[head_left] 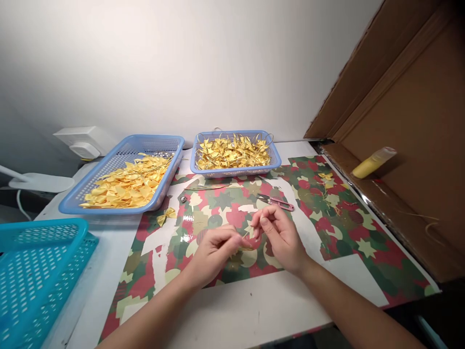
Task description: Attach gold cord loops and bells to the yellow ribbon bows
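My left hand (217, 249) is closed in a pinch above the patterned sheet, with a thin gold cord (247, 248) showing beyond its fingertips. Just to its right, my right hand (279, 235) is also pinched, its fingertips close to the cord; whatever they hold is too small to make out. Pink-handled thread snips (278, 201) lie behind my right hand. A loose yellow ribbon bow (167, 216) and a small silver bell (183, 199) rest left of centre. Lengths of gold cord (210, 187) lie straight across the sheet farther back.
A blue basket (69, 207) of yellow bows stands back left, another basket (236, 173) of bows with gold cords at the back. A teal basket (78, 257) sits front left. Cardboard (410, 121) walls the right side, with a yellow-filled tube (370, 164). Bow and cord scraps (329, 186) lie right.
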Motion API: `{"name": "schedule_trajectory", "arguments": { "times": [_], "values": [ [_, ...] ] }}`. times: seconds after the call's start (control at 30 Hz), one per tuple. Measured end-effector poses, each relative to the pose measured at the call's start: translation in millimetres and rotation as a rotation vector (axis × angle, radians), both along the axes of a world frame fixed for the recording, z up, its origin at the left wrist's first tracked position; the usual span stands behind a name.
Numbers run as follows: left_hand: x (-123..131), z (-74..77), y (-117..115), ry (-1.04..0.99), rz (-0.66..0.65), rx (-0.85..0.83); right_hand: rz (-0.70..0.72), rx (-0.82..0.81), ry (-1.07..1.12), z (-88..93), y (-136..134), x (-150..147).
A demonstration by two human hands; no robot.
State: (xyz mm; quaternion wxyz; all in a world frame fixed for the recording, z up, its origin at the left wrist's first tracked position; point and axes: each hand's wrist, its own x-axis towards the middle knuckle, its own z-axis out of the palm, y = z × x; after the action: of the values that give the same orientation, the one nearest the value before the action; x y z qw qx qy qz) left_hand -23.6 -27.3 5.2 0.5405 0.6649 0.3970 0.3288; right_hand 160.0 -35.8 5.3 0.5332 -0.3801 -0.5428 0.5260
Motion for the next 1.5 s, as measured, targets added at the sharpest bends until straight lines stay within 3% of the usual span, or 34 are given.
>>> {"name": "schedule_trajectory", "arguments": {
  "times": [0.1,0.17,0.23,0.57,0.77,0.9,1.03,1.17,1.3,1.5],
  "values": [
    [7,1.2,-3,0.183,-0.021,0.185,0.041,-0.031,0.097,1.2,-4,-2],
    [9,-0.2,-4,0.208,-0.034,0.293,0.069,-0.066,0.132,0.5,-7,-4],
    [10,-2.0,-5,0.175,-0.036,0.3,0.07,-0.09,0.144,-2.0,-10,-7],
    [4,-4.9,-2,-0.398,-0.023,-0.263,0.045,-0.032,0.022,-12.0,-16,-14],
    [3,-17.3,-1,-0.447,0.189,-0.448,-0.026,0.166,-0.129,-12.4,-19,-12],
    [4,-12.8,-4,-0.202,0.192,-0.302,-0.1,0.376,-0.358,-9.9,-17,-10],
    [7,-5.8,-8,0.05,0.101,-0.043,-0.076,0.341,-0.464,-5.0,-11,-9],
    [5,-9.4,-8,0.034,0.148,-0.03,0.011,0.137,-0.43,-3.6,-3,-4],
    [-1,-13.1,-5,0.002,0.138,-0.003,0.223,-0.005,-0.46,-1.9,5,5],
    [-7,-7.0,2,0.146,0.009,0.123,0.353,0.189,-0.649,3.3,11,12]
  ]
}}
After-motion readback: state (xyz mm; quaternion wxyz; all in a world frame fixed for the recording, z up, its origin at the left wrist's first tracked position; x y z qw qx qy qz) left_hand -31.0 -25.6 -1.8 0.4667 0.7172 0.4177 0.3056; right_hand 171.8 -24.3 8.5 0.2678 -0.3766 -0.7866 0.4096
